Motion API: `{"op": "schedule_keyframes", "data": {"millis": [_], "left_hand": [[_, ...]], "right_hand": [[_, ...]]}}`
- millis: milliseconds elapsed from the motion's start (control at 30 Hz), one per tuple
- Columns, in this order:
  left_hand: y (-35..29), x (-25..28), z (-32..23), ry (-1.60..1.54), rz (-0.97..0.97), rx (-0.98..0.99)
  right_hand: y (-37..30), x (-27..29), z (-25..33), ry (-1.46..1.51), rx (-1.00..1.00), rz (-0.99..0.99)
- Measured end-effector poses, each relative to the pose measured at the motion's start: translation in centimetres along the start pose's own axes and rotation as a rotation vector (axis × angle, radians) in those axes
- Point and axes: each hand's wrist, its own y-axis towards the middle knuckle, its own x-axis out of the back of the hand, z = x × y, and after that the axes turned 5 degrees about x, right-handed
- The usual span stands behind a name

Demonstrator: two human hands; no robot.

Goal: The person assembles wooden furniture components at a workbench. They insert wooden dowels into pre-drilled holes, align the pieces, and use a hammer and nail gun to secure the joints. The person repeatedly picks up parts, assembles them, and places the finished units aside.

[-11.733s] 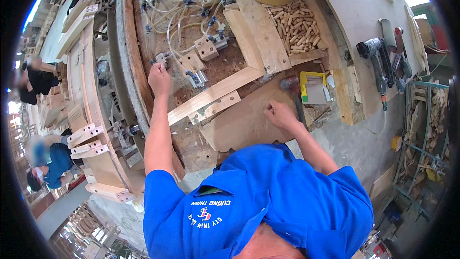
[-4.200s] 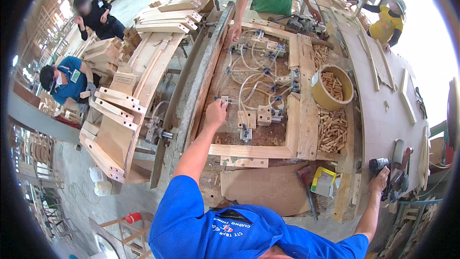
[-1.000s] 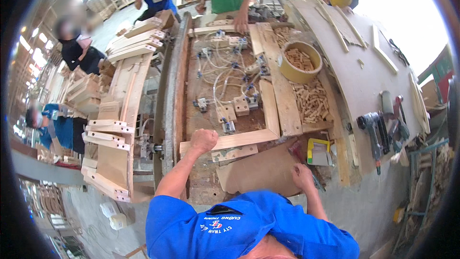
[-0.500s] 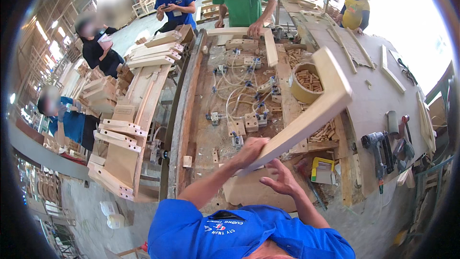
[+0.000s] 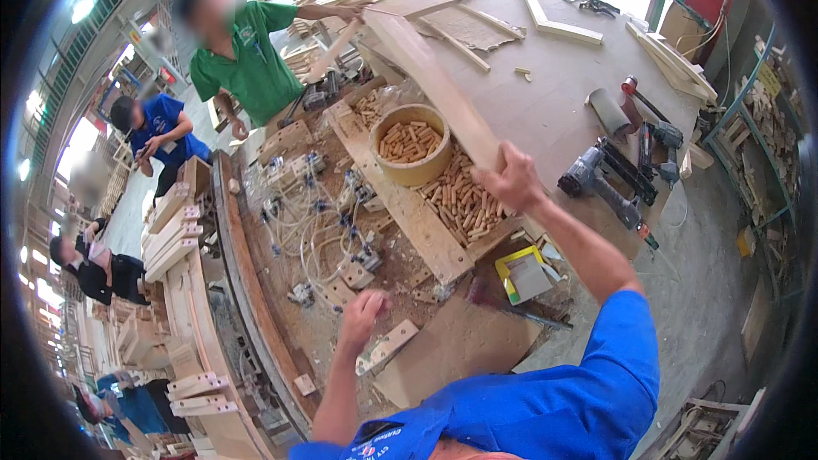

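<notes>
My right hand (image 5: 511,181) is closed round the near end of a long pale wooden board (image 5: 447,98), held slanting above the bench. Its far end meets other pale boards, close to the hand (image 5: 348,14) of a co-worker in green; I cannot tell which pieces are joined. My left hand (image 5: 364,313) is over the near part of the bench, beside a wooden block with holes (image 5: 388,347). Its fingers are blurred, and nothing shows in them. Under the board stands a round yellowish tub (image 5: 411,172) of wooden dowels (image 5: 409,141), with loose dowels (image 5: 464,204) next to it.
Clamps with clear hoses (image 5: 319,217) cover the bench middle. Nail guns (image 5: 596,175) lie on the right table, near an L-shaped wooden frame (image 5: 558,25). A yellow-edged box (image 5: 522,275) sits near me. Stacked wooden parts (image 5: 175,234) and other people are to the left.
My view has turned right. The board has gone from my left hand to my right and swung toward the far table. The co-worker in green has an arm stretched out to the boards there.
</notes>
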Motion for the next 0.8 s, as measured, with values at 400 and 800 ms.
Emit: {"op": "schedule_keyframes", "data": {"millis": [400, 800], "left_hand": [[-9.4, 6.9, 11.6, -0.33, -0.547, 0.482], [-8.5, 5.2, 12.5, -0.194, -0.485, 0.444]], "right_hand": [[27.6, -3.6, -9.9, -0.324, -0.494, -0.072], [26.3, -4.8, -14.6, -0.635, -0.075, -0.146]]}}
